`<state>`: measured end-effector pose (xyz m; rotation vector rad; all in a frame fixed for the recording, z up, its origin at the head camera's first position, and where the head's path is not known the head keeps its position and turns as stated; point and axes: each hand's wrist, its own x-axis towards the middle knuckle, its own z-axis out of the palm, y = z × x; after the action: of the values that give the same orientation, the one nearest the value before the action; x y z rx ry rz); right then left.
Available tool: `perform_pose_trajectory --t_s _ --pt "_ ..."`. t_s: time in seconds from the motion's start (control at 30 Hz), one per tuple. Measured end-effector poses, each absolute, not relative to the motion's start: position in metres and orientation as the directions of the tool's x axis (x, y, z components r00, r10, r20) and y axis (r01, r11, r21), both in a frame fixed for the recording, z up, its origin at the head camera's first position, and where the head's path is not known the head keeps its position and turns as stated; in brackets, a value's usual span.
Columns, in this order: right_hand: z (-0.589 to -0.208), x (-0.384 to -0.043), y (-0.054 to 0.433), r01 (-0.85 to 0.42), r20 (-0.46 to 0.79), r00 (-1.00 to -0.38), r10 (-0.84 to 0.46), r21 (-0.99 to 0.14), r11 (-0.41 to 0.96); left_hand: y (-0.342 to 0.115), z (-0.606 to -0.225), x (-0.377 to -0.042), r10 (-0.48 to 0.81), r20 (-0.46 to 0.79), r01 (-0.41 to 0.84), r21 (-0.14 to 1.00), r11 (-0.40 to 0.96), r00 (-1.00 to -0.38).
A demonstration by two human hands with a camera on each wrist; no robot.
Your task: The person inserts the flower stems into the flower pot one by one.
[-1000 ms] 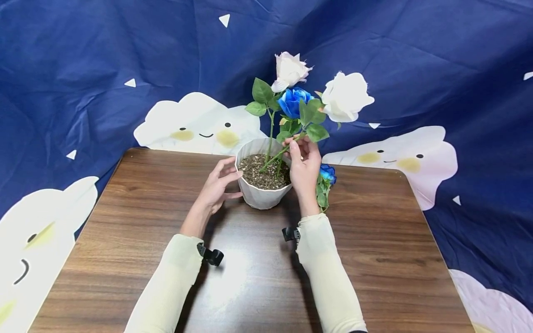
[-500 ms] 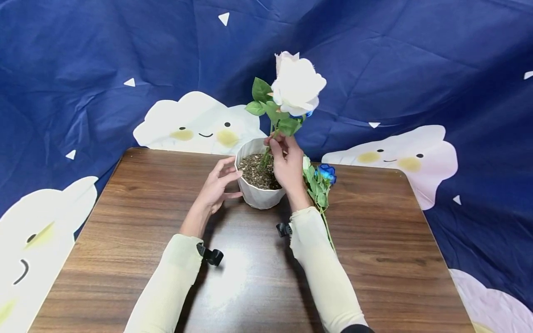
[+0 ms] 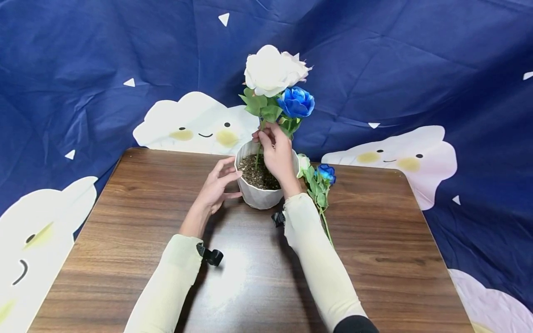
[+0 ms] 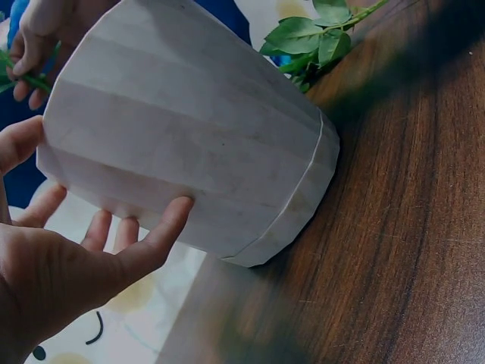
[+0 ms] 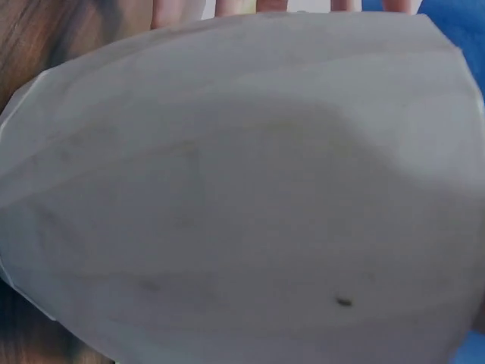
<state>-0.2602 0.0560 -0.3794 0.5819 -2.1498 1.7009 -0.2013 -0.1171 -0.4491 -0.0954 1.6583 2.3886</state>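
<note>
A white faceted flowerpot [image 3: 260,198] with dark soil [image 3: 263,180] stands at the far side of the table. My right hand [image 3: 280,157] pinches the green stem of a white rose [image 3: 264,74] above the pot; the stem's lower end reaches the soil. Behind it, a pale pink-white rose [image 3: 299,68] and a blue rose [image 3: 297,102] rise from the pot. The fingers of my left hand [image 3: 213,187] are spread against the pot's left side, fingertips touching its wall in the left wrist view. The pot's wall [image 5: 242,212] fills most of the right wrist view.
Right of the pot, another blue rose [image 3: 326,173] and a whitish rose [image 3: 303,163] lie on the brown wooden table [image 3: 374,240]. A dark blue cloth [image 3: 416,69] with smiling clouds hangs behind the table.
My right hand has moved left with the white rose, whose stem has gone from slanted to nearly upright at the pot's left part. The left hand has stayed on the pot.
</note>
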Motion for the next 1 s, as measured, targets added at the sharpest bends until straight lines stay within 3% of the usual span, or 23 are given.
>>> perform_pose_trajectory --t_s 0.7,1.0 --pt "-0.384 -0.271 0.062 -0.578 0.562 -0.807 -0.18 -0.691 0.434 -0.116 -0.448 -0.202 0.151 -0.177 -0.218 0.921 -0.324 -0.972" --pt "-0.381 -0.271 0.071 -0.466 0.434 -0.885 -0.169 -0.822 0.328 -0.117 -0.447 -0.2 0.146 -0.187 -0.226 0.919 -0.325 -0.971"
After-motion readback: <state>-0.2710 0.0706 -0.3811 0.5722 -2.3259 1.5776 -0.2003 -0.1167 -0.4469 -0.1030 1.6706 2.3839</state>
